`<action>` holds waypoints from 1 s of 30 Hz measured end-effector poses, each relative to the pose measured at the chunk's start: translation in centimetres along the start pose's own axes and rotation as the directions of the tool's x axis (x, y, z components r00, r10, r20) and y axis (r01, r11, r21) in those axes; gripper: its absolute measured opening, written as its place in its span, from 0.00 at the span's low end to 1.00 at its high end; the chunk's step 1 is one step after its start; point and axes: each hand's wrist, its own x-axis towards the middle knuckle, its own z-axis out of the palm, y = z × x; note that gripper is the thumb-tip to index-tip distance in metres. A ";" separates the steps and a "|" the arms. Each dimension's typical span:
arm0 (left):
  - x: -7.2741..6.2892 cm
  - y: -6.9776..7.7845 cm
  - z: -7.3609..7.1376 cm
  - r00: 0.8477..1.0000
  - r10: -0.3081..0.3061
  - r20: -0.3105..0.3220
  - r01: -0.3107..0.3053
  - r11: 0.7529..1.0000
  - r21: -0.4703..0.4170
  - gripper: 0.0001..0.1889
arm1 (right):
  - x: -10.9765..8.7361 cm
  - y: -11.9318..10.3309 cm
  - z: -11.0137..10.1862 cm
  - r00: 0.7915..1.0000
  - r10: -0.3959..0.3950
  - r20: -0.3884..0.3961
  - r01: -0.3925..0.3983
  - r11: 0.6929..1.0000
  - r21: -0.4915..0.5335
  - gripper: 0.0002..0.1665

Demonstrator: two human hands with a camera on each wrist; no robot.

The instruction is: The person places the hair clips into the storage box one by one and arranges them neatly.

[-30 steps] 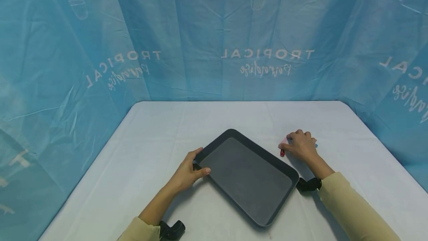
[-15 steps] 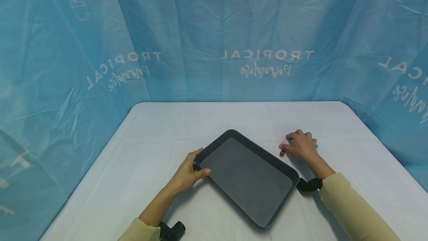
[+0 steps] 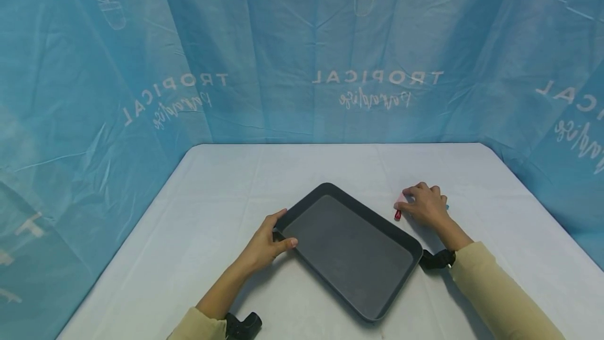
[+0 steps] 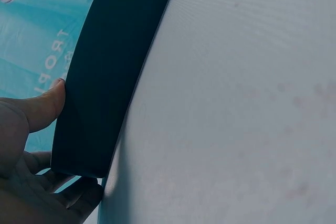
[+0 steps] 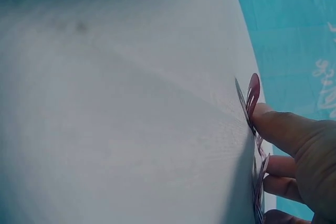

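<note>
A dark grey rectangular baking tray [image 3: 346, 251] lies at an angle on the white table. My left hand [image 3: 266, 245] grips its left corner, thumb at the rim and fingers around the outer wall; the left wrist view shows that tray wall [image 4: 107, 77] close up. Beyond the tray's right side, my right hand [image 3: 427, 206] holds small flat snap hair clips against the tabletop. A red hair clip [image 3: 398, 215] pokes out by the thumb, with pink and blue bits around the fingers. In the right wrist view several clips [image 5: 253, 93] stand on edge; the hand partly hides them.
White cloth covers the table [image 3: 226, 188]. Blue curtains [image 3: 283, 41] with printed lettering hang behind and on both sides. A black wrist camera [image 3: 243, 325] sits on the left wrist, another black camera [image 3: 436, 260] on the right, close to the tray's right corner.
Almost nothing differs. The red clip by my right thumb has shifted very slightly; the left hand and the tray stay put.
</note>
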 end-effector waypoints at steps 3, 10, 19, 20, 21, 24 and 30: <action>0.1 0.0 0.0 1.000 0.001 -0.005 -0.001 1.000 0.001 0.42 | 0.2 0.1 0.0 1.000 -0.005 0.004 0.005 1.000 -0.004 0.35; 0.1 0.1 0.0 1.000 0.000 -0.002 0.000 1.000 0.001 0.42 | 0.6 0.5 -0.2 0.999 -0.018 0.028 0.018 1.000 0.003 0.37; 0.2 0.0 0.0 1.000 -0.004 -0.011 0.005 1.000 0.022 0.42 | 0.9 0.6 0.1 0.999 -0.019 0.032 0.018 1.000 0.014 0.36; 0.2 0.0 0.0 1.000 -0.004 -0.012 0.005 1.000 0.023 0.42 | 0.9 0.6 0.1 0.999 -0.019 0.028 0.019 1.000 0.017 0.35; 0.2 0.0 0.0 1.000 -0.005 -0.012 0.005 1.000 0.023 0.42 | 0.9 0.7 0.2 0.999 -0.021 0.025 0.020 1.000 0.021 0.35; 0.2 -0.1 0.1 1.000 0.003 -0.011 -0.003 1.000 0.025 0.42 | 0.8 0.8 0.2 1.000 -0.028 0.013 0.027 0.999 0.039 0.34; 0.1 -0.1 0.1 1.000 0.029 -0.008 -0.029 0.999 0.034 0.42 | 0.7 0.7 -0.1 0.999 -0.039 -0.006 0.040 0.993 0.113 0.34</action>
